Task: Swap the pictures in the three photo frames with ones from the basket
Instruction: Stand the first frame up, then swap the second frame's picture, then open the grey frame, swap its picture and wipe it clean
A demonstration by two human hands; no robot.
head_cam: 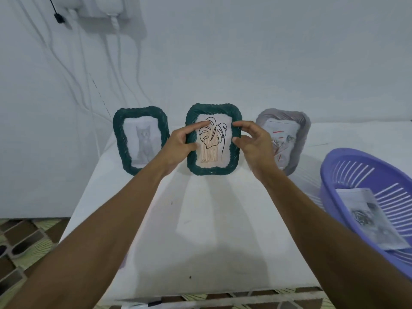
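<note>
Three photo frames stand upright in a row at the far side of the white table (200, 230). The left green frame (119, 139) shows a grey cat. The middle green frame (235, 152) shows a line-drawn leaf. The right grey frame (301, 130) holds a picture with red marks. My left hand (178, 143) grips the middle frame's left edge, index finger lying across its picture. My right hand (252, 141) pinches the frame's right edge between thumb and fingers. The purple basket (341, 172) at the right holds a printed picture (365, 215).
White cables (120, 63) hang down the wall behind the frames from a socket (100, 7) at the top left. Patterned floor tiles (24, 239) show left of the table and along its near edge.
</note>
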